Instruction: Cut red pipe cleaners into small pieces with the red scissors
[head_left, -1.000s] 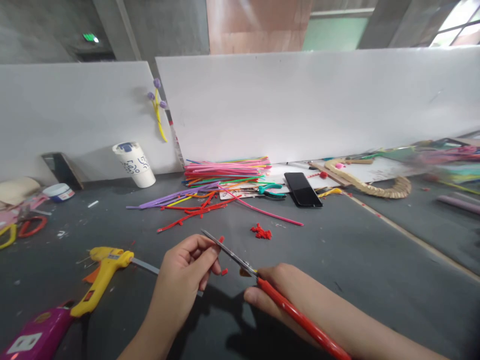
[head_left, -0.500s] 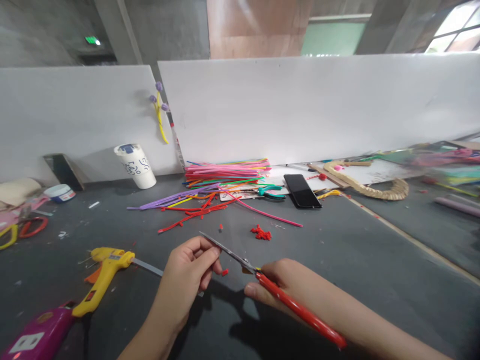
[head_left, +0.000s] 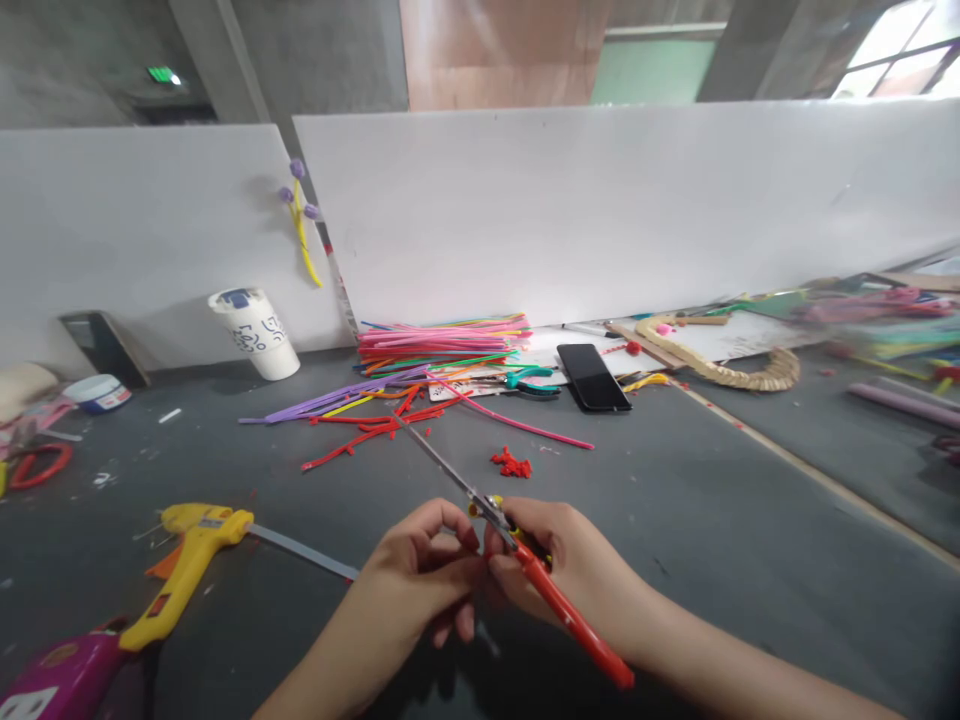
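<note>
My right hand [head_left: 574,575] grips red-handled scissors [head_left: 517,545], their closed blades pointing up and left over the grey table [head_left: 712,500]. My left hand [head_left: 420,580] is pinched closed right beside the scissors' pivot, fingertips touching my right hand; whatever it holds is too small to see. A little pile of red cut bits [head_left: 511,463] lies just beyond the hands. Farther back lies a heap of coloured pipe cleaners [head_left: 442,345], with loose red ones [head_left: 360,435] spread in front.
A yellow glue gun [head_left: 187,560] and a pink object [head_left: 52,680] lie at the lower left. A black phone [head_left: 592,376], teal pliers [head_left: 532,380], a paper cup [head_left: 255,333] and a clothespin arc [head_left: 735,370] sit near white boards [head_left: 600,200] at the back.
My hands have come together: the left hand moved right to the scissors' pivot, and the scissors swung up so the blades point farther away. The small red piece by my fingers is gone from sight.
</note>
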